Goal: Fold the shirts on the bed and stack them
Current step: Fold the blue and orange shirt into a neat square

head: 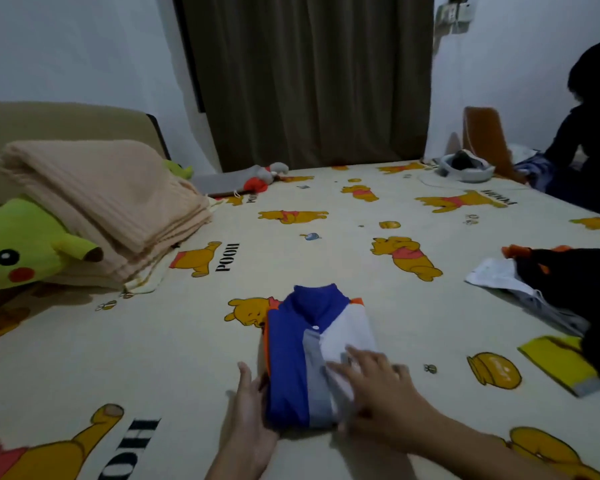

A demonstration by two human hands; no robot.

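Dim, even indoor light, soft shadows, no glare, right hand [378, 386] motion-blurred, wide-angle bending at bed [118, 358] edges, overall soft focus

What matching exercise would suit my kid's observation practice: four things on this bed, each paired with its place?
Things:
1. folded shirt
2. yellow plush toy
3. beige blanket
4. dark clothes pile

Places:
A. right edge of the bed
B. far left, partly under the blanket
C. near middle, between both hands
D. left side, folded in layers

Pairs: 1-C, 2-B, 3-D, 4-A
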